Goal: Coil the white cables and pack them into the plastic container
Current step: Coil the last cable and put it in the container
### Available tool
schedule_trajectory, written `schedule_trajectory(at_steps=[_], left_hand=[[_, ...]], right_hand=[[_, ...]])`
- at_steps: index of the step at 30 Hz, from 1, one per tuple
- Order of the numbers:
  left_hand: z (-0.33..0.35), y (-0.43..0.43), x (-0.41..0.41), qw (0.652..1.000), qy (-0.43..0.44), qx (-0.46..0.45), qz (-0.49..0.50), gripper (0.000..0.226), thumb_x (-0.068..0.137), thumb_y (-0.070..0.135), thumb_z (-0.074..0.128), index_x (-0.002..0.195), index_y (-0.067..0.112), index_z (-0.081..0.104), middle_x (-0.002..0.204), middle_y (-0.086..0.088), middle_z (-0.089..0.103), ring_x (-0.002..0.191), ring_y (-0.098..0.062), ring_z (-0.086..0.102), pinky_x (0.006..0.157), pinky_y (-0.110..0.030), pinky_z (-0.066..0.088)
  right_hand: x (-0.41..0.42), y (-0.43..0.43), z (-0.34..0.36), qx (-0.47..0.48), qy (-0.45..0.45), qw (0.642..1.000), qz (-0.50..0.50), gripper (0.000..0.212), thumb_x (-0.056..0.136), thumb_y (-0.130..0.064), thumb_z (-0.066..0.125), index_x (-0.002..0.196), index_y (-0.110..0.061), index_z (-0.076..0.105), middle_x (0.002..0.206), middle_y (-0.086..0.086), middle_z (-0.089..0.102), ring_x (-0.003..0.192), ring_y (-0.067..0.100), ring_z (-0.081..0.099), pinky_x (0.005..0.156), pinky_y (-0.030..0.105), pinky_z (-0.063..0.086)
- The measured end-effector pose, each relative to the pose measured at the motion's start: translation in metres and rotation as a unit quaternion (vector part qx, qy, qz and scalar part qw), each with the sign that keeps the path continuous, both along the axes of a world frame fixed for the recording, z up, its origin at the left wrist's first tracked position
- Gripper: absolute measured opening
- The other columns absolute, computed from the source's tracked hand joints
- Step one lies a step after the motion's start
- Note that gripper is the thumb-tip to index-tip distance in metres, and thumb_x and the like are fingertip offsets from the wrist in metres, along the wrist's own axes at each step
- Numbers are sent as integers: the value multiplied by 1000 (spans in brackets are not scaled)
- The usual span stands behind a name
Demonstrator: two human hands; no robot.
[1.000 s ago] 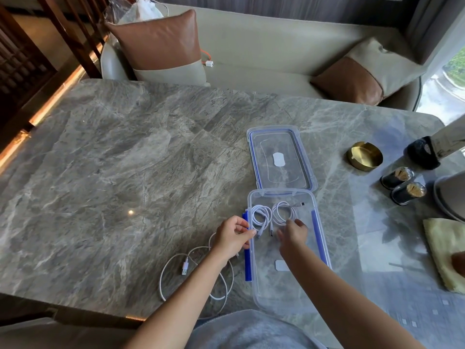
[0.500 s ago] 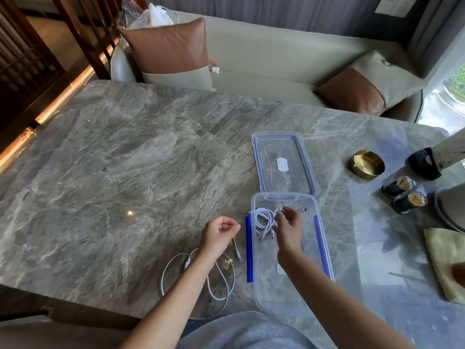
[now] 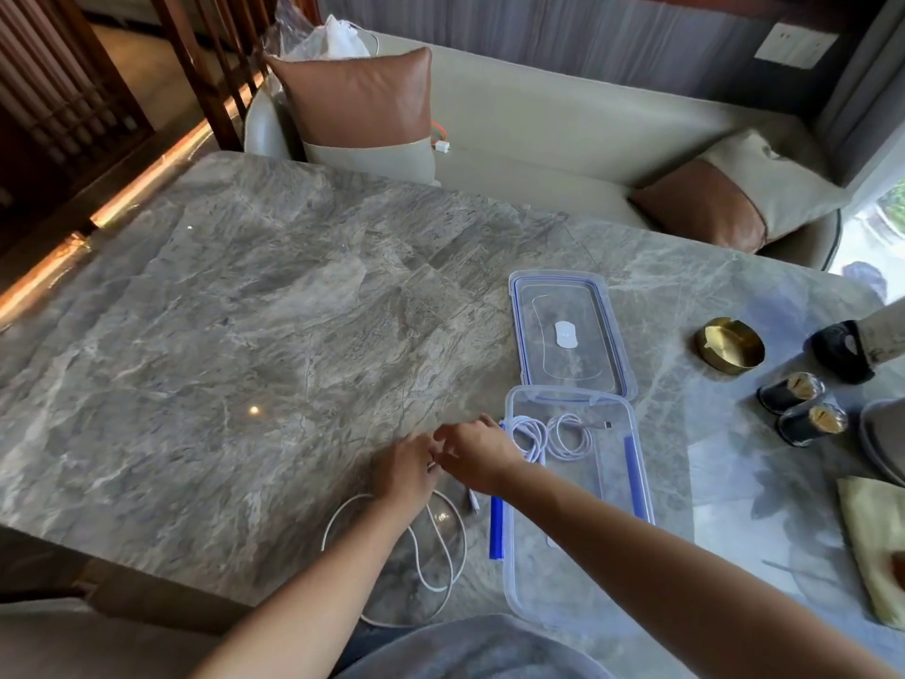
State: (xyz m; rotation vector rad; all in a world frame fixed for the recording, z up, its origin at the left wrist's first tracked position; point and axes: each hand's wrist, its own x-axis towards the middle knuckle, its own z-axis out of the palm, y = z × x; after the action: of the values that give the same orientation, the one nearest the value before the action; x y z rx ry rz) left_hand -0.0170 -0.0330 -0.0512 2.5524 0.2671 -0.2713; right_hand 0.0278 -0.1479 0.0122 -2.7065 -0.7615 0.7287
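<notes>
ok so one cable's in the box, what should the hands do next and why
Probably start looping the loose white cable, which lies uncoiled on the table. Both the left hand and right hand are already at its end, and the coiled cable sits in the plastic container.

right hand (image 3: 477, 458) withdrawn from the plastic container (image 3: 641, 487) and brought left across its blue-clipped edge. it is now met with the left hand (image 3: 404, 470) over the surface (image 3: 220, 360), fingertips touching above the loose white cable (image 3: 440, 546). two coiled cables (image 3: 548, 436) left lying released at the container's far end.
</notes>
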Motion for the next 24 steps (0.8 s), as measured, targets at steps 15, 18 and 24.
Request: schedule_trajectory(at_steps=[15, 18, 24], left_hand=[[23, 22, -13, 949, -90, -266, 141, 20, 77, 4, 66, 79, 24, 67, 75, 3, 68, 69, -14, 62, 67, -21, 48], [47, 29, -11, 931, -82, -324, 145, 13, 81, 11, 65, 85, 24, 68, 79, -2, 70, 72, -13, 64, 69, -22, 51], [74, 30, -19, 889, -32, -440, 122, 21, 90, 11, 55, 86, 25, 70, 63, 7, 68, 53, -2, 54, 50, -14, 43]], right_hand=[[8, 2, 4, 82, 71, 993, -54, 17, 86, -25, 63, 96, -14, 71, 94, 11, 71, 90, 30, 65, 76, 32, 49], [13, -2, 15, 183, 185, 959, -112, 12, 85, -15, 66, 83, -4, 70, 70, 8, 68, 59, 17, 64, 63, 27, 54], [28, -35, 37, 432, 421, 743, -291, 15, 92, -4, 51, 86, -9, 63, 64, -4, 64, 54, 3, 58, 55, 15, 53]])
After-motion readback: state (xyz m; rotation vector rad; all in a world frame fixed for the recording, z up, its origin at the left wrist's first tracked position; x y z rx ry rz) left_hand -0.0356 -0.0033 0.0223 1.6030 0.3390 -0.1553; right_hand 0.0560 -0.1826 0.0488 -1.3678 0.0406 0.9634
